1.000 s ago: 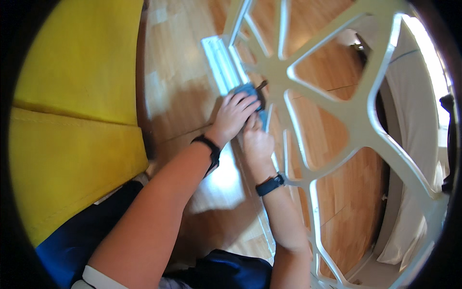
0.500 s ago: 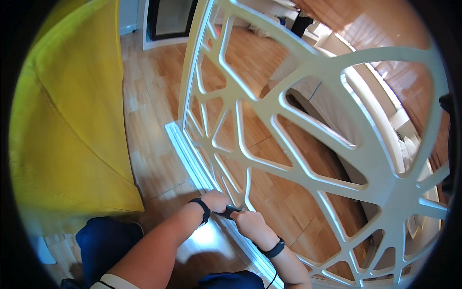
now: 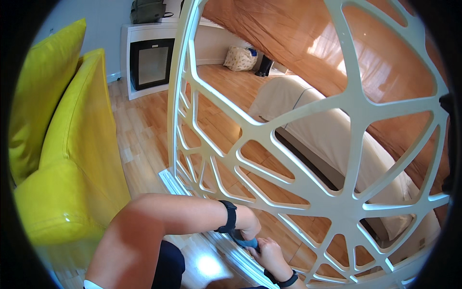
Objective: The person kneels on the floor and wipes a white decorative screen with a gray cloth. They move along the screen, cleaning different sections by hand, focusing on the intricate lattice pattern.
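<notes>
A tall white lattice panel [image 3: 353, 113] with irregular cut-outs stands on a white grooved floor track [image 3: 168, 183]. At its lower edge, my left hand [image 3: 249, 223] is bent downward and closed on a dark blue-grey piece that looks like cloth [image 3: 239, 236]. Close beside it on the right, my right hand [image 3: 271, 255] is closed on the other end of that piece. Part of the cloth is hidden by my fingers. Both wrists wear dark bands, and my left forearm crosses in front of the track.
A yellow sofa [image 3: 79, 139] with a cushion stands at the left. Beyond the panel are a bed with white covers [image 3: 332, 130], a brown curtain [image 3: 288, 29], a patterned bag [image 3: 240, 59] and a white cabinet with a dark-framed door [image 3: 153, 62]. Wood-look flooring [image 3: 139, 139] runs between them.
My view has tilted up, showing more of the room. Both hands have shifted right and nearer along the panel's lower edge, still with the dark piece between them.
</notes>
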Motion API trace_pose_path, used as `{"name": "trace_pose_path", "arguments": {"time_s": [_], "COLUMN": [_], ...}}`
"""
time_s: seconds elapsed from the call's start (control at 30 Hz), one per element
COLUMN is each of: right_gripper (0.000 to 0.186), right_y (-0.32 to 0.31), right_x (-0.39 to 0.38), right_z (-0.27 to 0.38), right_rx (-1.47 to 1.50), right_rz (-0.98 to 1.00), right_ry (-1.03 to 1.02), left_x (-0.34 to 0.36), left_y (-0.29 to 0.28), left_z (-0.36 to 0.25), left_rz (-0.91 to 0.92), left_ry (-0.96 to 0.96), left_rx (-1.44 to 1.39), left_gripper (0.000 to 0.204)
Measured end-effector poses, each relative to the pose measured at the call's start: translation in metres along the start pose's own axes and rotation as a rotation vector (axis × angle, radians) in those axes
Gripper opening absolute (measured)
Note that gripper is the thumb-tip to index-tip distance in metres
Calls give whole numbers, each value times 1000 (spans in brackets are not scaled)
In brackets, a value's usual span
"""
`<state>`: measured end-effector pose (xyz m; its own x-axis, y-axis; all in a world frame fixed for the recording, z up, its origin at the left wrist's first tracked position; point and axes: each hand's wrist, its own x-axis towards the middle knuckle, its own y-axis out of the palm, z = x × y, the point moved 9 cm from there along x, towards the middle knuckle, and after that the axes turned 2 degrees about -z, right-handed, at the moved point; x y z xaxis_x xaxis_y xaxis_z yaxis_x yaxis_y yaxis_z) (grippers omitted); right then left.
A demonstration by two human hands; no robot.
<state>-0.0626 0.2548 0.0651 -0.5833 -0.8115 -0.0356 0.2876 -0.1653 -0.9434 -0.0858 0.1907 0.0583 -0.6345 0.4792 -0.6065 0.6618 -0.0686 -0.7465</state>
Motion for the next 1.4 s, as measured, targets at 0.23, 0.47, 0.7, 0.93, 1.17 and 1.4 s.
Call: {"name": "trace_pose_path", "arguments": {"time_s": [0.23,0.47,0.7,0.93,1.17,1.4], "right_gripper": [45,29,31,33,23,19], "right_y": [-101,-201,-299,-388,-431,-493], "right_x": [-49,-90,-118,-146,-186,-225], "right_z": [36,62,105,157,173,176], "right_rx": [224,519,660,797,1108,1154], "right_rz": [-50,-320,-589,-743,-883,-1192], "right_ry": [111,282,258,5,154,404], "left_x": [-55,-125,-220,-319,-367,-393], "left_y": [-50,-133,-188,-251,-325,-351], "left_z": [-55,-105,-118,-140,-171,-288], "left_rz": [65,-27,-205,-387,-587,-785], "left_ry": [247,431,486,498,423,884], "left_rx": [-216,-160,-163,-370,-315,-117], "left_gripper": [40,44,47,48,67,73]}}
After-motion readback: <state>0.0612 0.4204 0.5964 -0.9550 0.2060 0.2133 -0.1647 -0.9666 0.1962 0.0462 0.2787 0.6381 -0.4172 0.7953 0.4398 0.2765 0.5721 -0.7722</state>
